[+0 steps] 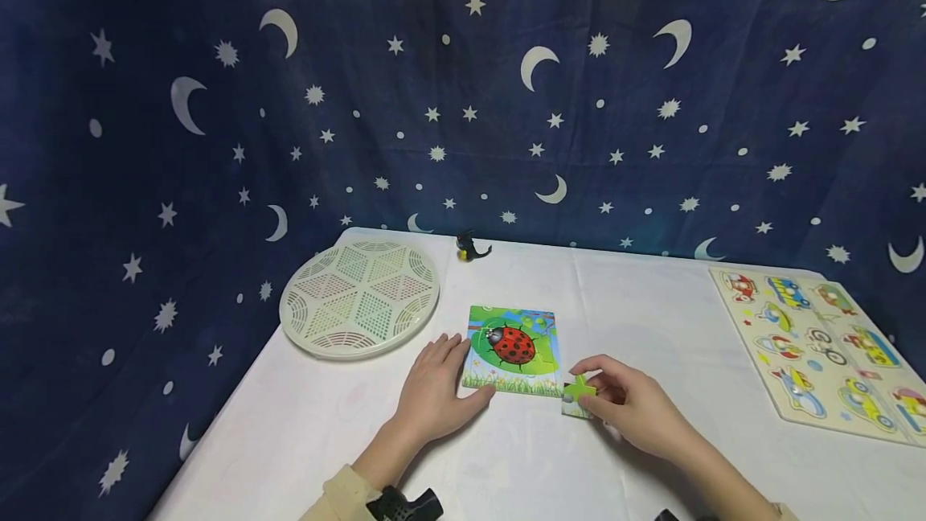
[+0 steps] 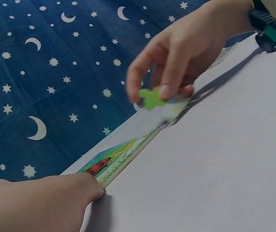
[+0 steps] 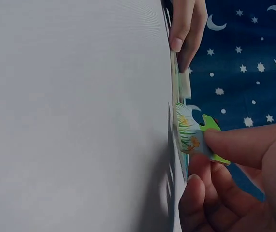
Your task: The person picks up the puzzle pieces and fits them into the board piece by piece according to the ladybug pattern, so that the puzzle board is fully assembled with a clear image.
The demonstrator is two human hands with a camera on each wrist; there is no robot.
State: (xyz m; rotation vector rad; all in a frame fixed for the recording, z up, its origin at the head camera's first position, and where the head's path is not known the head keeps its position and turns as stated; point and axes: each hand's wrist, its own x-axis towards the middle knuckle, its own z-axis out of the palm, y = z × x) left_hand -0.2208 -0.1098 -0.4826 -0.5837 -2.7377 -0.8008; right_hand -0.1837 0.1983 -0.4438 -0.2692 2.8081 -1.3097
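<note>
A square ladybug jigsaw puzzle [image 1: 515,348] lies flat on the white table, its red, black-spotted ladybug on a green leaf. My left hand [image 1: 432,392] rests against its lower left corner, fingers along the left side and thumb at the near edge. Just off the puzzle's near right corner, my right hand [image 1: 629,400] pinches a loose puzzle piece [image 1: 576,397] between thumb and fingers. In the right wrist view the puzzle piece [image 3: 192,133] shows grass and orange flowers with a green knob. The left wrist view has the puzzle piece [image 2: 152,98] raised and tilted above the table.
A round, pale latticed tray [image 1: 358,296] sits at the left. A small black toy [image 1: 472,248] with a yellow spot stands near the back edge. At the right lies a wooden vehicle board [image 1: 817,352]. A dark blue star-and-moon curtain [image 1: 506,103] hangs behind the table.
</note>
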